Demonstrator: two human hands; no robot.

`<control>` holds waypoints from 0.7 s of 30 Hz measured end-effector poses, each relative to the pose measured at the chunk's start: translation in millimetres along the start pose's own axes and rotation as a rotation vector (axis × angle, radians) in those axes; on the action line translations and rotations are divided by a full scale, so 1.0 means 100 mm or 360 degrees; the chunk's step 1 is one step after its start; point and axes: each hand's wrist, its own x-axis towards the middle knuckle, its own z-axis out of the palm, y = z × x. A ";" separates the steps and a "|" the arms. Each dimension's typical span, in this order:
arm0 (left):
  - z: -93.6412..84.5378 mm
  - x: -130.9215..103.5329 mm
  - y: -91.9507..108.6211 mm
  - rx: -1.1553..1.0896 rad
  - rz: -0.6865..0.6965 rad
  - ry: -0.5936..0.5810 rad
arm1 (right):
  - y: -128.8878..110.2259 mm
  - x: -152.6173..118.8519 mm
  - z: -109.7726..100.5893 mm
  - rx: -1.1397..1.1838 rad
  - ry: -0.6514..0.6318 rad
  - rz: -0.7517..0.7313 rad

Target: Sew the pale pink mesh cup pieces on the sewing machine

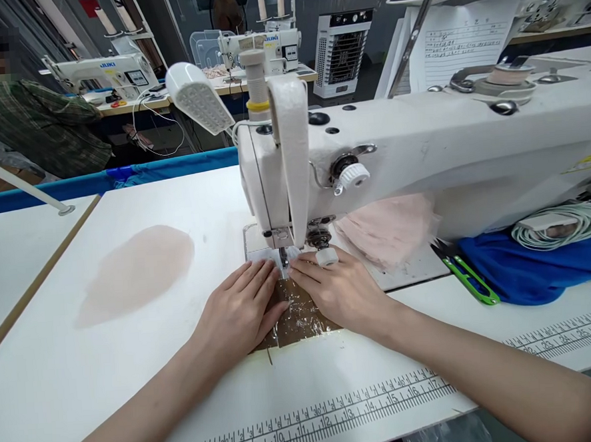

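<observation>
My left hand [245, 304] lies flat just left of the presser foot [284, 256] of a white sewing machine [420, 133]. Its fingers are stretched forward and its thumb points right. On the other side of the foot, my right hand [342, 288] rests flat with fingers extended toward the needle area, partly behind a white knob. A small piece of whitish fabric [263, 256] shows at the fingertips of both hands; most of it is hidden. Below the hands is a brown patch [301, 314] under shiny clear film on the table.
A sheer pink fabric piece [143, 270] lies left; more pink fabric [391, 228] is piled under the machine arm. Green-handled thread snips [472, 280] lie by blue cloth [533, 266]. A printed ruler [327, 416] runs along the front edge. Another person [44, 123] sits behind.
</observation>
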 end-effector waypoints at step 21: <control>-0.04 0.04 0.00 0.0233 -0.0201 -0.0001 | -0.01 0.01 -0.09 0.0183 -0.0025 0.0108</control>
